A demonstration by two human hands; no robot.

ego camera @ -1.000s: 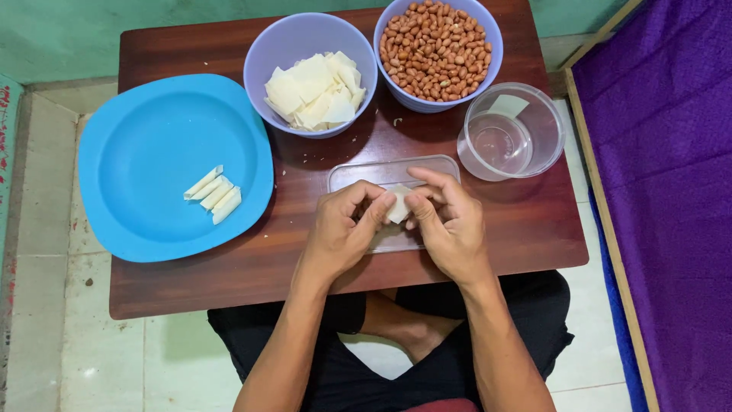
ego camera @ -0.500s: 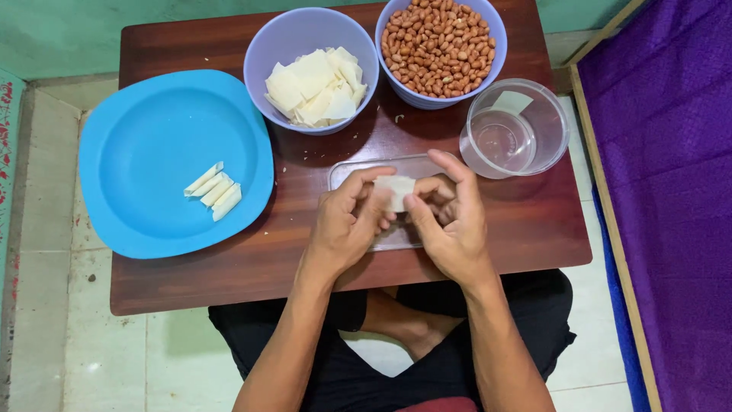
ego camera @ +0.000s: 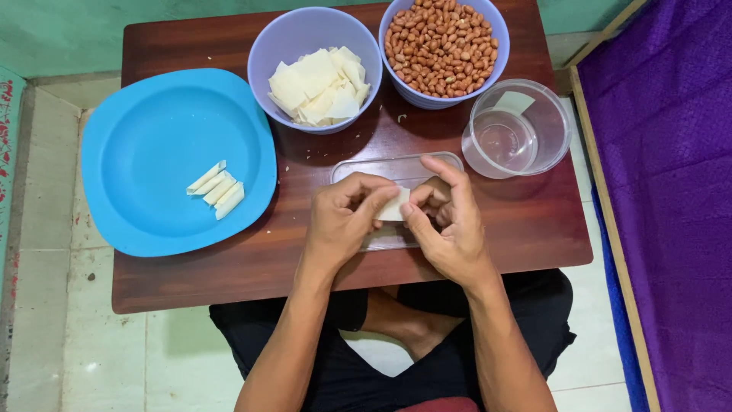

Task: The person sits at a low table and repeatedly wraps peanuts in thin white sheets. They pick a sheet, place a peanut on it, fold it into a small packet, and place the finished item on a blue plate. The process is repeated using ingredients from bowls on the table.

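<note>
- I see the left hand (ego camera: 347, 221) and right hand (ego camera: 450, 225) closed together on one small white wrapper (ego camera: 394, 206), pinched between the fingertips of both
- The wrapper is held just above a clear tray (ego camera: 358, 165) on the table (ego camera: 534, 221)
- I judge the step as folding or rolling the wrapper; the next move calls for a tight, even pinch
- Beyond the grip: a bowl of wrappers (ego camera: 316, 84) and a bowl of peanuts (ego camera: 442, 42); to its left, four rolls (ego camera: 216, 188) on a blue plate (ego camera: 152, 114)
- The fingers hide any filling; I cannot tell
</note>
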